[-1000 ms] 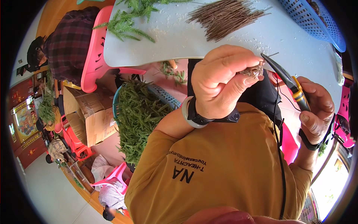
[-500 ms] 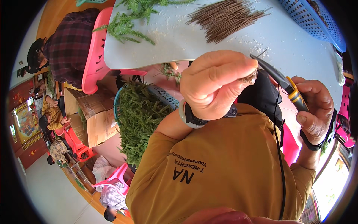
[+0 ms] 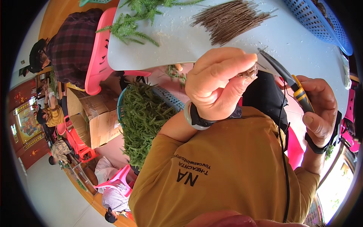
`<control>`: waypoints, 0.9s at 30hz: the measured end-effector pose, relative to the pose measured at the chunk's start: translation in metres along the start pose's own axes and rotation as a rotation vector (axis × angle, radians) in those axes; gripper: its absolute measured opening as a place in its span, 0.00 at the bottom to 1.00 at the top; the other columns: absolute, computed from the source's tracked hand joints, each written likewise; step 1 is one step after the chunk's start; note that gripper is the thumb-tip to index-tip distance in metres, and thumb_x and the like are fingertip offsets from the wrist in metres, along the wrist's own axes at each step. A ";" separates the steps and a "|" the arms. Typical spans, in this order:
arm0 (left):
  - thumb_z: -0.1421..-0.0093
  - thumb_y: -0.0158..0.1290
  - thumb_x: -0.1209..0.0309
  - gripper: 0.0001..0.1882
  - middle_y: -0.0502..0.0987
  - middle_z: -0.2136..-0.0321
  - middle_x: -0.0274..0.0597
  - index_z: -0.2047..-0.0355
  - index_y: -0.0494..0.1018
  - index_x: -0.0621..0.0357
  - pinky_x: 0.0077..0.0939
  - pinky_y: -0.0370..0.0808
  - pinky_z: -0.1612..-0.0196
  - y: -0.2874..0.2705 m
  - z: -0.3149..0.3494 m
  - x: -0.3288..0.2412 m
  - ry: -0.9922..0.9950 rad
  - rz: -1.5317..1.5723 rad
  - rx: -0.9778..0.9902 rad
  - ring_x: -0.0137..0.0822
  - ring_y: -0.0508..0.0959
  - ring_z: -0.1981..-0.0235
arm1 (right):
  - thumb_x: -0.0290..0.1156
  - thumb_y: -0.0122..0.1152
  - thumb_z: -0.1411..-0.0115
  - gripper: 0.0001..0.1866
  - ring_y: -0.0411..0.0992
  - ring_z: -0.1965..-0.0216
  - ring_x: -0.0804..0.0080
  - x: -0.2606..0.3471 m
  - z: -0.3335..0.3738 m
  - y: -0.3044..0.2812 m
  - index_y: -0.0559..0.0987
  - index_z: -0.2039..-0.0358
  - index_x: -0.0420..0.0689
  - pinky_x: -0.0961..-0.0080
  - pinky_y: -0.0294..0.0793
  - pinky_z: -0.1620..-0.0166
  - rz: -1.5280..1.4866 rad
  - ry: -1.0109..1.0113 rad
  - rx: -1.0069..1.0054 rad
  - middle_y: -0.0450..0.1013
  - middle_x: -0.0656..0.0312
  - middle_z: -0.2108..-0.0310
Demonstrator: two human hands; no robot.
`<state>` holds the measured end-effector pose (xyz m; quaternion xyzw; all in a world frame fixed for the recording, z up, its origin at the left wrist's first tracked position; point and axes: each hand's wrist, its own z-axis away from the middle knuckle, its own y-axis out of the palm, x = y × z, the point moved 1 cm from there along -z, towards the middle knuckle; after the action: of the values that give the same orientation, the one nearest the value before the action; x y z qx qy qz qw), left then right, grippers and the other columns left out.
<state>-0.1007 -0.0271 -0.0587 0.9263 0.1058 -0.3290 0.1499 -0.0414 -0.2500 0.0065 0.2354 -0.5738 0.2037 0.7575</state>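
My left hand (image 3: 217, 85) is closed, pinching a small, rough brown lump (image 3: 248, 72) between thumb and fingers; most of the lump is hidden by the hand. Around the grips of dark long-nose pliers (image 3: 299, 92) with yellow-and-black handles, my right hand (image 3: 321, 104) is closed. The plier tips point up and left, just beyond the left fingertips. A thin dark strand shows near the tips, but I cannot tell whether the jaws grip it. Both hands are raised at the near edge of the pale table (image 3: 174, 49).
On the table lie a bundle of thin brown sticks (image 3: 230, 20) and green needle-like sprigs (image 3: 132, 30). A blue basket (image 3: 314, 26) stands at the far right. Left of me are a basket of greenery (image 3: 143, 125), a cardboard box (image 3: 100, 121) and a pink chair (image 3: 96, 56) with a seated person.
The plier tips have shifted slightly up and right, away from the brown lump. My left hand has turned a little, still pinching the lump. At the far left, a person in yellow has moved their arms.
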 end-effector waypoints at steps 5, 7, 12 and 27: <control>0.48 0.53 0.84 0.17 0.69 0.62 0.52 0.57 0.67 0.72 0.24 0.76 0.67 -0.009 0.002 0.002 0.035 0.008 0.021 0.35 0.75 0.67 | 0.32 0.68 0.63 0.30 0.67 0.52 0.65 -0.004 0.007 0.005 0.71 0.57 0.36 0.71 0.60 0.45 0.057 -0.084 -0.069 0.68 0.51 0.54; 0.49 0.53 0.85 0.17 0.68 0.62 0.52 0.58 0.66 0.72 0.25 0.76 0.67 -0.008 0.002 0.000 0.030 0.014 0.016 0.35 0.75 0.67 | 0.32 0.69 0.63 0.30 0.66 0.52 0.65 -0.003 0.013 0.007 0.71 0.57 0.36 0.73 0.60 0.48 0.091 -0.138 -0.099 0.67 0.50 0.54; 0.51 0.53 0.88 0.17 0.68 0.61 0.53 0.59 0.66 0.72 0.26 0.76 0.67 -0.008 0.002 0.002 0.045 0.009 0.020 0.35 0.75 0.67 | 0.32 0.70 0.63 0.31 0.65 0.52 0.65 0.002 0.018 0.008 0.71 0.57 0.36 0.76 0.60 0.52 0.292 -0.248 -0.009 0.67 0.49 0.53; 0.60 0.55 0.90 0.16 0.72 0.69 0.45 0.68 0.72 0.66 0.19 0.69 0.76 -0.005 -0.008 -0.003 0.125 -0.226 0.020 0.30 0.72 0.76 | 0.28 0.69 0.60 0.28 0.67 0.54 0.59 0.004 0.014 0.009 0.71 0.57 0.34 0.75 0.63 0.58 0.565 -0.498 0.036 0.67 0.42 0.55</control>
<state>-0.0996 -0.0196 -0.0523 0.9287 0.2152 -0.2865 0.0956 -0.0567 -0.2506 0.0144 0.1236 -0.7790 0.3513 0.5045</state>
